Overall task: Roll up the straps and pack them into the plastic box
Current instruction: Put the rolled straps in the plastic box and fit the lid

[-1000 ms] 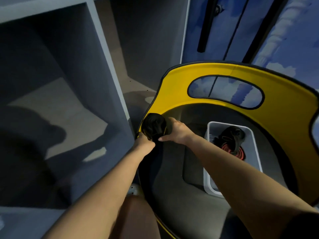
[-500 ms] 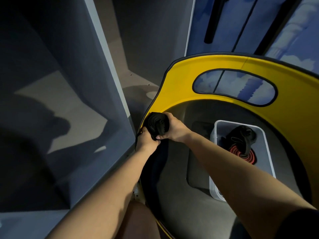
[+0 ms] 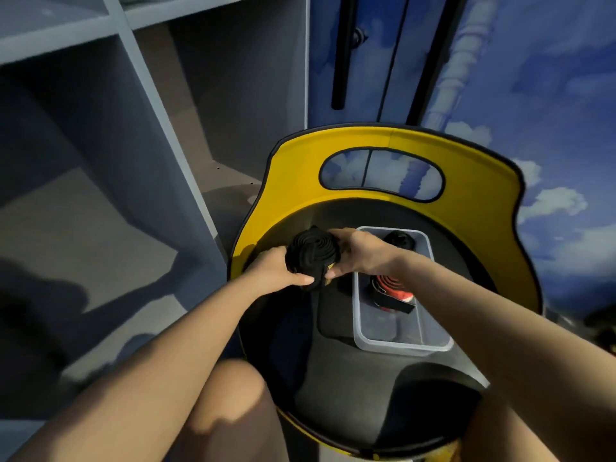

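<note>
Both hands have carried the rolled black strap [image 3: 313, 253] away from the yellow rim toward the plastic box [image 3: 430, 345], which sits inside the yellow tub [image 3: 466, 181] beside grey shelving [image 3: 160, 95] and a blue cloud-painted wall [image 3: 550, 95]. Left hand [image 3: 273, 273] and right hand [image 3: 361, 253] grip the roll, fingers [image 3: 336, 233] curled round it. Rolled straps [image 3: 395, 285] lie in the box.

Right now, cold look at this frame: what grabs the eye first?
The bright yellow tub with its oval handle cutout fills the centre right. Inside it, near its left wall, the left hand and right hand grip a coiled black strap between them. Just right of the hands sits a clear plastic box on the tub's dark floor, already holding a red-and-black rolled strap and a black one behind it.
</note>
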The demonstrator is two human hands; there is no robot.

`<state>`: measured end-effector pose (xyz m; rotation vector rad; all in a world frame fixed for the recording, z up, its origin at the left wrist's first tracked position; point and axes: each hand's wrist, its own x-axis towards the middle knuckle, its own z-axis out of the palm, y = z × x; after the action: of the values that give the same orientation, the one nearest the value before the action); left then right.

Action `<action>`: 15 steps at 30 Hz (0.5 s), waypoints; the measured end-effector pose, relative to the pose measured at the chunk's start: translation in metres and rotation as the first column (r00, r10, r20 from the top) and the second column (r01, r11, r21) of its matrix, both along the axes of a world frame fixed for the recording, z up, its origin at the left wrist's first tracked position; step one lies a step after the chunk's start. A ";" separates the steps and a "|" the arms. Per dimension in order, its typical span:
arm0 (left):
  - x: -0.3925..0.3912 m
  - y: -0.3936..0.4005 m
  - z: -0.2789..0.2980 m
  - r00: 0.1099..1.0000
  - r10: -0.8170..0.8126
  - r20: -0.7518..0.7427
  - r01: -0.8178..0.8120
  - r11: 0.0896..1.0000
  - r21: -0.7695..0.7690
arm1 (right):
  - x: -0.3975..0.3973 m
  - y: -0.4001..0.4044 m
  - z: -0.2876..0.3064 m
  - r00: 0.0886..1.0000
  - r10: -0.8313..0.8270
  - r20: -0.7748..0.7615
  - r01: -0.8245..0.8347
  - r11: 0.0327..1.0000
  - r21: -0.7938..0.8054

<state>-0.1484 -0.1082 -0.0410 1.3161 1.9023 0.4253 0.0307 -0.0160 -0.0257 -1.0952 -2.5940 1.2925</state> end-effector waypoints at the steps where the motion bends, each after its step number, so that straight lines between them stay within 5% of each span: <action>1: 0.008 0.000 0.006 0.999 -0.035 -0.002 0.035 0.999 -0.015 | 0.013 -0.003 0.007 1.000 -0.013 0.019 0.013 1.000 -0.009; 15: 0.114 -0.002 0.027 0.962 -0.246 0.118 0.269 0.925 -0.267 | 0.142 -0.047 0.019 0.983 -0.105 0.149 0.149 0.934 -0.325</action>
<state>-0.0340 -0.1102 -0.0136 1.3115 1.6231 0.0688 0.1725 -0.0633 -0.0069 -1.4156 -2.3924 1.7289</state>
